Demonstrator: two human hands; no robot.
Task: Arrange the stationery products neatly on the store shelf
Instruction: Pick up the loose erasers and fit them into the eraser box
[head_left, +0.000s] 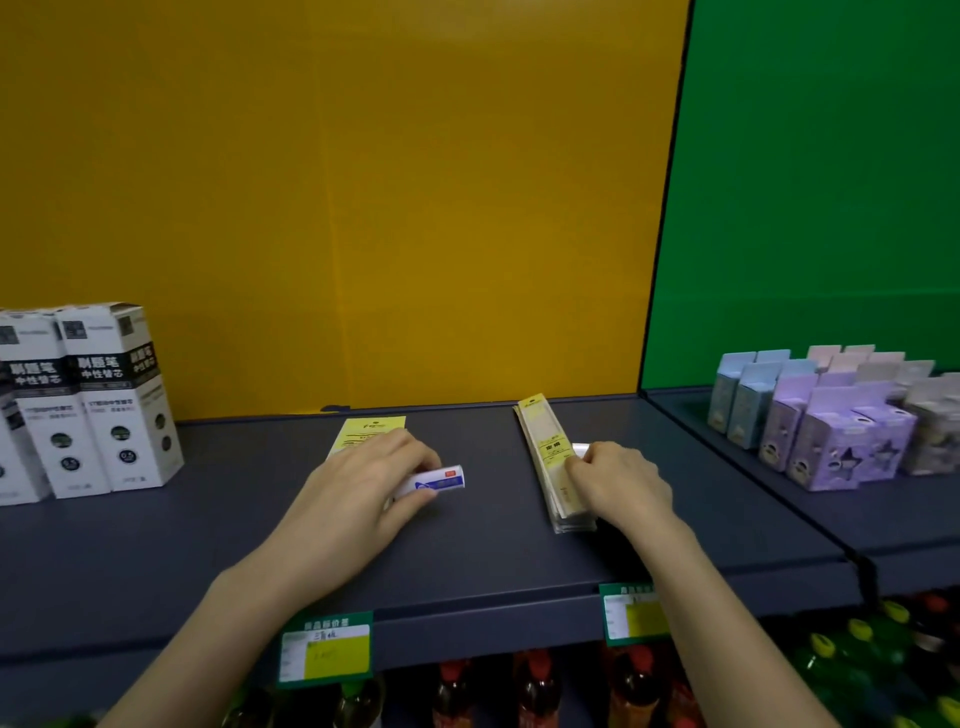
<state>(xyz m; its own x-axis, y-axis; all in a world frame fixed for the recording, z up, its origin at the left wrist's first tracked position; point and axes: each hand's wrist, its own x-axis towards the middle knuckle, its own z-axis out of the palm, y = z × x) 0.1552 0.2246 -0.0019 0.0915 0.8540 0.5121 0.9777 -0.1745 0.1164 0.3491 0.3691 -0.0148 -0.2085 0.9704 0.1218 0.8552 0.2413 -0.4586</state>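
Dark grey shelf (467, 545) runs across the view beneath a yellow back panel (363, 208), with a green panel (831, 208) to the right. On it, the left hand (358, 499) is curled around a small white eraser-like packet (439, 479) with blue print and a red mark; the writing on it is too blurred to read. That hand partly covers a flat yellow-headed pack (363, 434) lying behind it. The right hand (618, 480) pinches the side of a long stack of yellow-labelled flat packs (550, 457), which lies lengthwise from back to front; a small white piece shows at the fingertips, and I cannot tell what it is.

Far left stand tall white boxes (93, 400) with black bands of Chinese characters and "0.5" in round marks. On the adjoining shelf to the right sit small cartons, blue (748, 410) behind and purple (836, 447) in front, with open flaps. Two green price tags (327, 649) with yellow inserts hang on the shelf's front edge, and below them are red-capped bottles (540, 686).
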